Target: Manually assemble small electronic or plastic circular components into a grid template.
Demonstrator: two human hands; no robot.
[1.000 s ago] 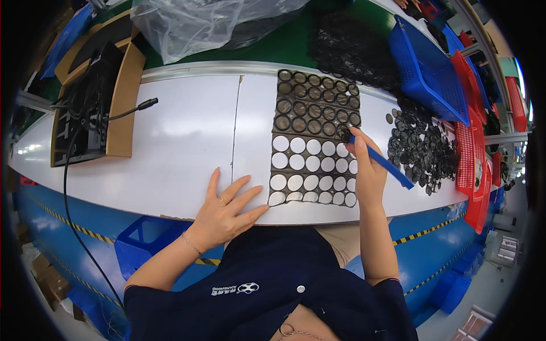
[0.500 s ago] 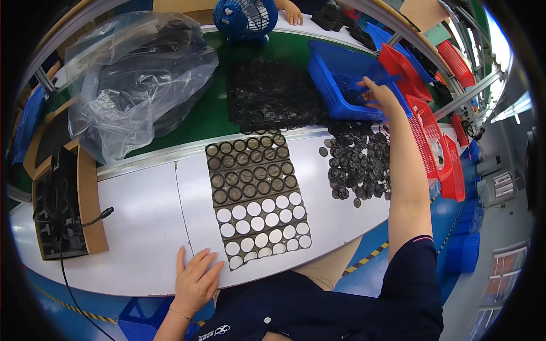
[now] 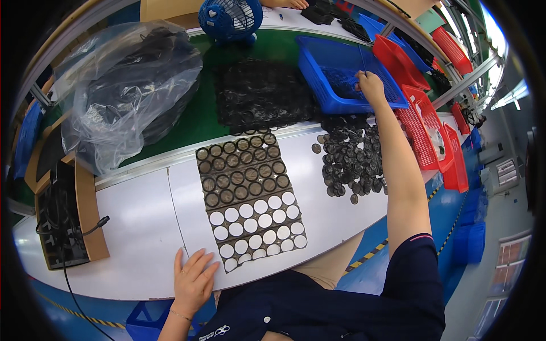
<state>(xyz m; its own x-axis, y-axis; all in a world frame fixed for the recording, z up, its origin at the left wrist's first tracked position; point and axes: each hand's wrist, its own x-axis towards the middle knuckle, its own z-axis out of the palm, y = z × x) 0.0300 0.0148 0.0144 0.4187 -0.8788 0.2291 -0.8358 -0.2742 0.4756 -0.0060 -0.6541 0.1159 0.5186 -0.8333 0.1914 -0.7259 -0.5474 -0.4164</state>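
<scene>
My right hand [image 3: 371, 89] reaches over the near right part of a blue plastic basket [image 3: 341, 106], its fingers curled together. A thin dark strip rises just above the fingers; what they pinch is too small to make out. My left hand [image 3: 195, 282] rests on the white table's front edge with fingers spread, holding nothing. Beside it lies a dark tray-like sheet [image 3: 244, 199] with rows of round pockets. The far rows show dark rings, while white discs fill the near rows. Right of the sheet is a pile of small dark round pieces [image 3: 352, 162], partly hidden by my right forearm.
Black thin plastic sheets [image 3: 264, 94] are stacked on the green mat, beside a large clear plastic bag [image 3: 131, 91]. A blue fan [image 3: 230, 16] stands behind. Red baskets [image 3: 424, 128] line the right; a cardboard box [image 3: 94, 207] with black cables sits left. Another person's hand [image 3: 291, 3] shows at the far edge.
My right hand has turned and its fingers have closed over the blue basket. A blue piece seen beside it earlier no longer shows there. The view has shifted slightly; my left hand stays put.
</scene>
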